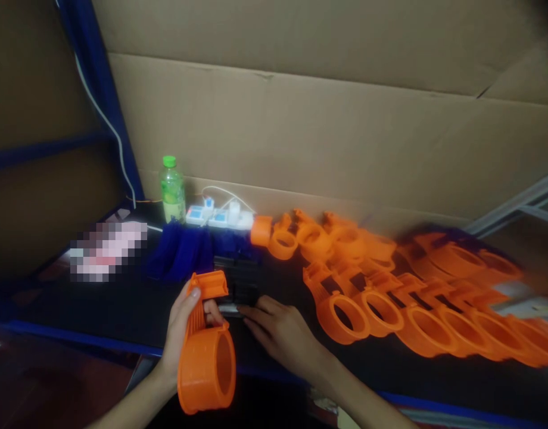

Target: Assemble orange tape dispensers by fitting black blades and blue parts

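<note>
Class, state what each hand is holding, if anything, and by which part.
Left hand: an orange ring piece, held by the narrow neck above its ring. Right hand: fingertips at the dark pieces; whether it grips anything cannot be told.

Dim light leaves the lower left murky, while the white power strip (220, 215) glares. Blur smears the orange rings (435, 262) at rear right; pixelation masks a pinkish item (108, 253).

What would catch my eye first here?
Probably the bright orange ringed parts spread across the right side of the black tabletop. Another orange part is held upfront in the left hand, left of centre. Further back, a green-capped bottle stands beside a white power strip.
</note>
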{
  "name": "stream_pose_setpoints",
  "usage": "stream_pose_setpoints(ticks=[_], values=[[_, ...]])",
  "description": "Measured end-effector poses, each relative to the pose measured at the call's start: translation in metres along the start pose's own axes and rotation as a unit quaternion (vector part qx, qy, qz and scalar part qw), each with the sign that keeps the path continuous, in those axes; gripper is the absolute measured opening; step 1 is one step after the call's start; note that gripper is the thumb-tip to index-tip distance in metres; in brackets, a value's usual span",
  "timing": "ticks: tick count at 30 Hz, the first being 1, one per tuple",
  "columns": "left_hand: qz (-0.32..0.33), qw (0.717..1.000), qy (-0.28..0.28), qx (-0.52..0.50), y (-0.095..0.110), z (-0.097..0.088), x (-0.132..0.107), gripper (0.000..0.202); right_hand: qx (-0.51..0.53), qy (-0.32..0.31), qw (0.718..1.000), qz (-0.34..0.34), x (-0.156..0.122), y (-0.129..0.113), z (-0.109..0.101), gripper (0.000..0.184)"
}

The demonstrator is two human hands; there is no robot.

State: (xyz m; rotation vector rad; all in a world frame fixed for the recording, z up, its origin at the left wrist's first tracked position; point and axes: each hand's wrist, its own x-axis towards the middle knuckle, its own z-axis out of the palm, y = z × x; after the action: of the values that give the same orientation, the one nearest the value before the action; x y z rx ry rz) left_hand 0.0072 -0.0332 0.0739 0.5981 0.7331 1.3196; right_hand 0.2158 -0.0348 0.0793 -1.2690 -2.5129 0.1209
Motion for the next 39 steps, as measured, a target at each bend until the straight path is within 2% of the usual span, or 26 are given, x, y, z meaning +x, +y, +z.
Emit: stream_pose_setpoints(ticks=[12, 21, 26, 30, 34, 39], values=[[-0.002, 1.0, -0.005, 0.002, -0.001, -0.001, 0.002, 0.027, -0.021, 0.043, 0.999, -0.011, -0.009, 0.016, 0.005, 0.022], [-0.009, 1.0, -0.007, 0.005, 0.001, -0.001, 0.0, 0.029, -0.014, 0.074, 0.997, 0.023, -0.025, 0.026, -0.003, 0.025], [-0.043, 0.999, -0.023, -0.003, 0.0, -0.002, 0.0, 0.035, 0.037, 0.065, 0.994, 0.074, -0.037, 0.032, -0.012, 0.022], [-0.017, 1.0, -0.022, 0.007, -0.003, -0.002, 0.002, 0.028, 0.092, 0.041, 0.986, 0.13, -0.039, 0.025, -0.023, 0.017], [-0.007, 0.999, -0.044, 0.026, -0.005, -0.001, 0.001, 0.023, 0.197, -0.005, 0.966, 0.166, -0.031, 0.009, -0.042, 0.013], [0.0, 0.995, -0.076, 0.063, -0.006, -0.001, 0.0, 0.028, 0.296, 0.024, 0.934, 0.198, -0.011, -0.006, -0.064, 0.021]])
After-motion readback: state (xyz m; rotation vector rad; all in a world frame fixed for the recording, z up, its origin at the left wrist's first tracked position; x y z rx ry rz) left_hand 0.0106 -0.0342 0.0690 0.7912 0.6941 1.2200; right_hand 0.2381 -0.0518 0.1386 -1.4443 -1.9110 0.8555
